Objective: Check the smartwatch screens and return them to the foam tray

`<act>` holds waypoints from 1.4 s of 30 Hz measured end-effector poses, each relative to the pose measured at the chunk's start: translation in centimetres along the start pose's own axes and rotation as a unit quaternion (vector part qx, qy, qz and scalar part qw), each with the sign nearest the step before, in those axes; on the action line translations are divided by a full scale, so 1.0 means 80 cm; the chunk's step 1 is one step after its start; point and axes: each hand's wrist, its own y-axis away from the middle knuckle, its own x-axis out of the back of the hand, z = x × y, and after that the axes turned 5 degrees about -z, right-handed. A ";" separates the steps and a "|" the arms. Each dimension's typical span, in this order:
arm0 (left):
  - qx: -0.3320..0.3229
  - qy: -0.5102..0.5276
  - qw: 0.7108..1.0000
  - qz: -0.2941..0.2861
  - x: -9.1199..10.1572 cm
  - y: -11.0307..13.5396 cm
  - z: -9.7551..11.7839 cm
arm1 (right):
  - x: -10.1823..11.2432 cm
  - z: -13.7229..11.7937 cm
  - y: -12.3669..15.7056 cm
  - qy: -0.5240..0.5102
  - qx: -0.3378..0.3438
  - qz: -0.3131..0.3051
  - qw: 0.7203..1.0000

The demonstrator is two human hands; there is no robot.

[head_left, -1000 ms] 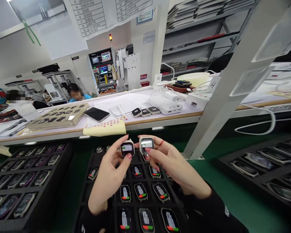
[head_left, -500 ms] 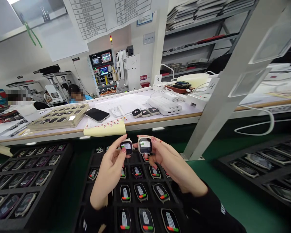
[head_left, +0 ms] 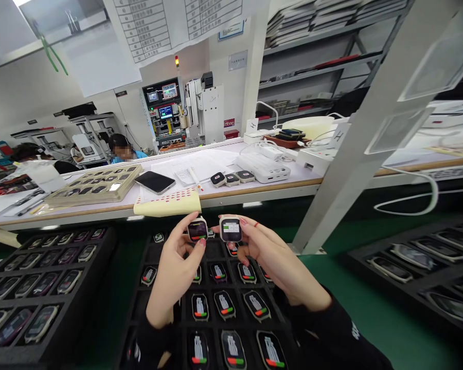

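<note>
My left hand (head_left: 179, 267) is closed around a strapless smartwatch (head_left: 197, 230), gripping its edges, with the thumb at the lower rim. Its screen is mostly dark with a coloured strip low down. A second smartwatch (head_left: 230, 229), pale-framed, is pinched in my right hand (head_left: 266, 252); white boxes and a green patch show on its lit screen. The two watches are held apart, side by side. Beneath them, a black foam tray (head_left: 183, 303) holds several more watches in its slots, many showing white text above red and green bars.
Other watch trays stand to the left (head_left: 81, 293) and right (head_left: 393, 293). Beyond my hands runs a bench edge (head_left: 254, 194) bearing a phone (head_left: 155, 182), three small watches and a white power hub (head_left: 262, 168). A slanted metal post (head_left: 343, 139) rises at right. People sit farther back.
The left watch has shifted slightly left and tilted; its screen went from boxes to mostly dark with a coloured strip. My left thumb moved off the screen to the lower rim.
</note>
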 end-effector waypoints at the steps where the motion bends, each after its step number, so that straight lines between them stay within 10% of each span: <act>1: -0.001 -0.002 1.000 0.001 0.000 0.000 0.000 | 0.000 0.000 0.000 0.001 0.001 0.001 1.000; 42: -0.008 -0.038 0.998 0.056 0.000 -0.002 0.002 | 0.002 0.002 -0.002 0.025 0.027 0.031 0.999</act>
